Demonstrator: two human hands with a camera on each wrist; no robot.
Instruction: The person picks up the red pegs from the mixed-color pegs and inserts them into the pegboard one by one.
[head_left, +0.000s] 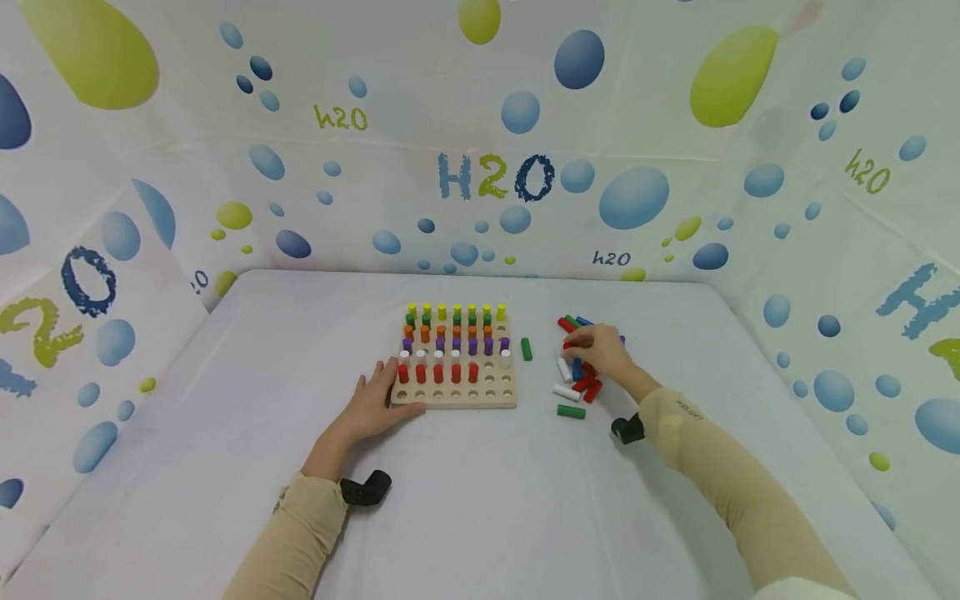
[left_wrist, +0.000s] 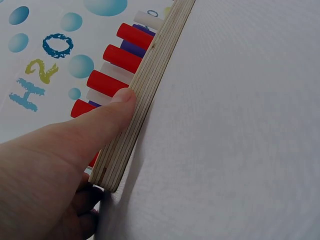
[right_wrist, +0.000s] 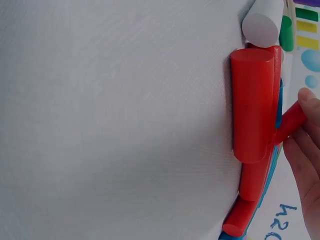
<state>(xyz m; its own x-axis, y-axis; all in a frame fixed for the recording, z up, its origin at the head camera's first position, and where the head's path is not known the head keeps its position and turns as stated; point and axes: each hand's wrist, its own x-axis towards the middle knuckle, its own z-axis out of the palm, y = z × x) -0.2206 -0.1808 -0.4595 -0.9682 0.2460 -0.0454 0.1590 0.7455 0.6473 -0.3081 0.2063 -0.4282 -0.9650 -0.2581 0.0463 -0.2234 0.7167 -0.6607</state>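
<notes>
Pale wooden pegboard, pegs in coloured rows — left hand spread against its corner, right hand pinching a red cylinder

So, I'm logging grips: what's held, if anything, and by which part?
The right hand pinches a red peg by its upper end; the left hand rests against the board.

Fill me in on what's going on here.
A person's left hand rests against the near-left corner of a wooden pegboard. Their right hand pinches a red peg at the loose pegs to the board's right. Rows of coloured pegs stand in the board, yellow at the far side, with five red pegs nearest.
</notes>
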